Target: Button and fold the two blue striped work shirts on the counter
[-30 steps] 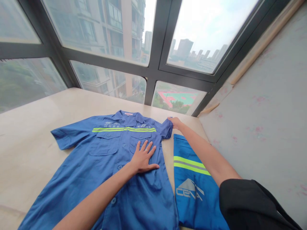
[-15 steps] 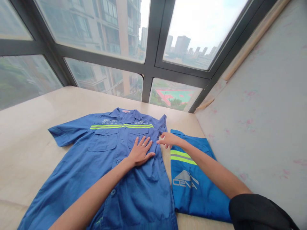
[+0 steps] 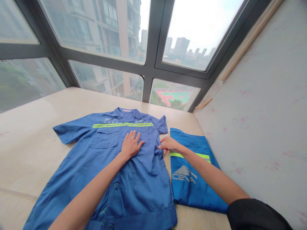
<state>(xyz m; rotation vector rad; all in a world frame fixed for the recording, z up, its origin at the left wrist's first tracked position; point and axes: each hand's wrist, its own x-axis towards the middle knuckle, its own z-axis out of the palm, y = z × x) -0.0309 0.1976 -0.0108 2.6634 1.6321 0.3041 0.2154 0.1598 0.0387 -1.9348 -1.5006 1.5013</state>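
Note:
A blue short-sleeved work shirt lies spread out, front up, its collar toward the windows and a yellow-green stripe across the chest. My left hand rests flat on the chest near one pocket, fingers stretched out, a ring on one finger. At the shirt's right side edge, just below the sleeve, my right hand has its thumb and forefinger pinched on the cloth. Under my right forearm lies a folded brighter blue garment, with a yellow-green and grey stripe and a pale "CEVA" print.
Both garments lie on a pale, wide sill-like surface. Dark grey window frames rise behind it, with buildings outside. On the right, a wall with faded flower-patterned paper borders the surface.
My left hand has slid left and slightly up across the shirt's chest. My right hand has come down a little along the side edge, its fingers now closed on the cloth.

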